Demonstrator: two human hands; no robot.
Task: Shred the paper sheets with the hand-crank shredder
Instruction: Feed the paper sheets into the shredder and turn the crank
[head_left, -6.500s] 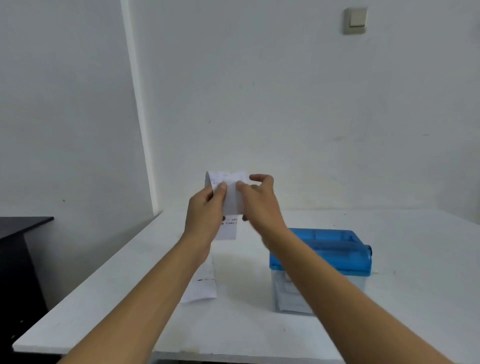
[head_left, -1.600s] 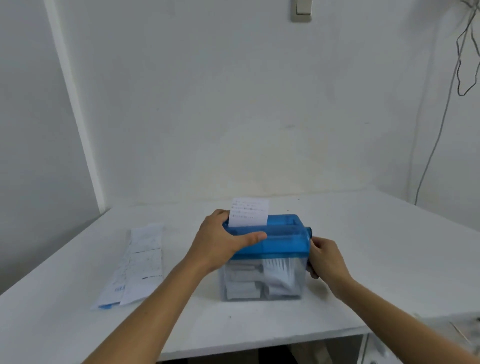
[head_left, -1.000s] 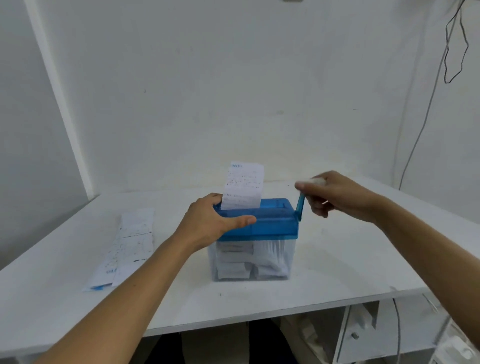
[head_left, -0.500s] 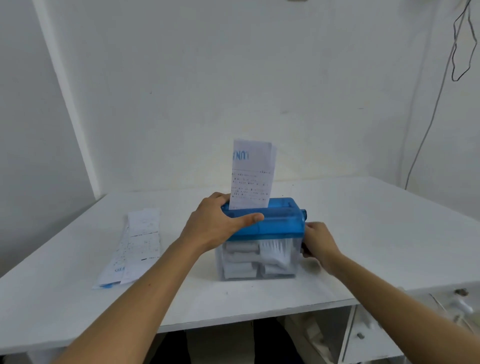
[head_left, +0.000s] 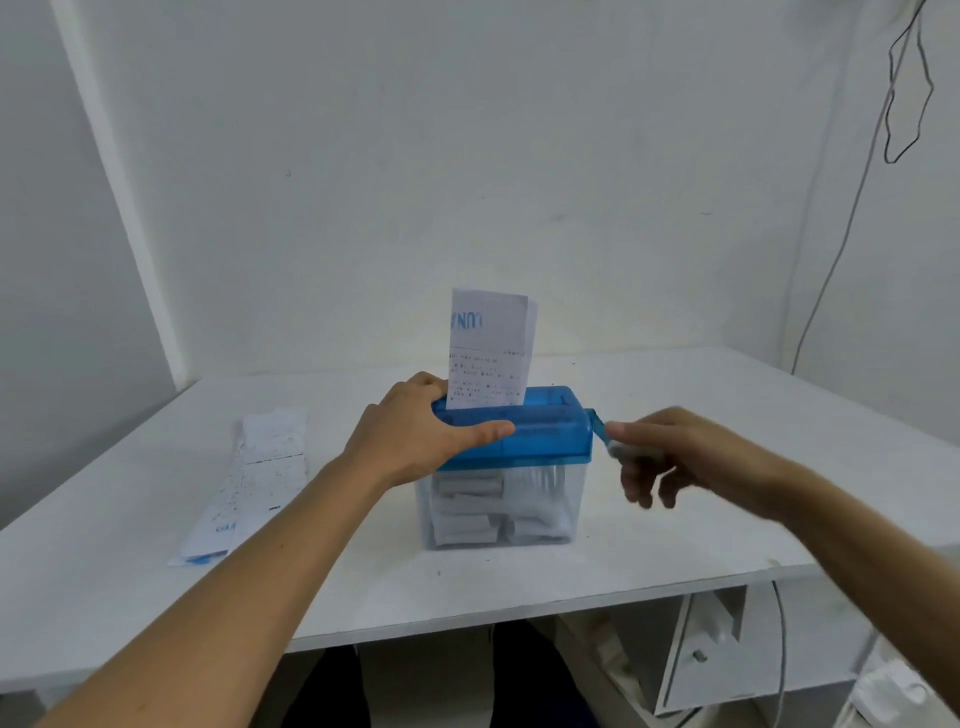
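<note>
Blue-lidded clear plastic shredder (head_left: 550, 439), prob light, skiddy: L hand (head_left: 410, 441) clamped on top, R hand (head_left: 675, 457) pinching blue crank (head_left: 596, 434).

Left hand (head_left: 415, 441) curled (right hand (head_left: 675, 457) blurred)

The shredder (head_left: 545, 441) is showing a blue top over a clear bin. Its sheet (head_left: 491, 338) is showing white with blue lettering. At nine o'clock, loose sheets (head_left: 260, 478) are showing white, grey-printed.

Shredder lid (head_left: 550, 441) glossy blue plastic; bin (head_left: 550, 512) clear plastic; sheet (head_left: 488, 353) thin printed paper; table (head_left: 727, 467) matt white.
</note>
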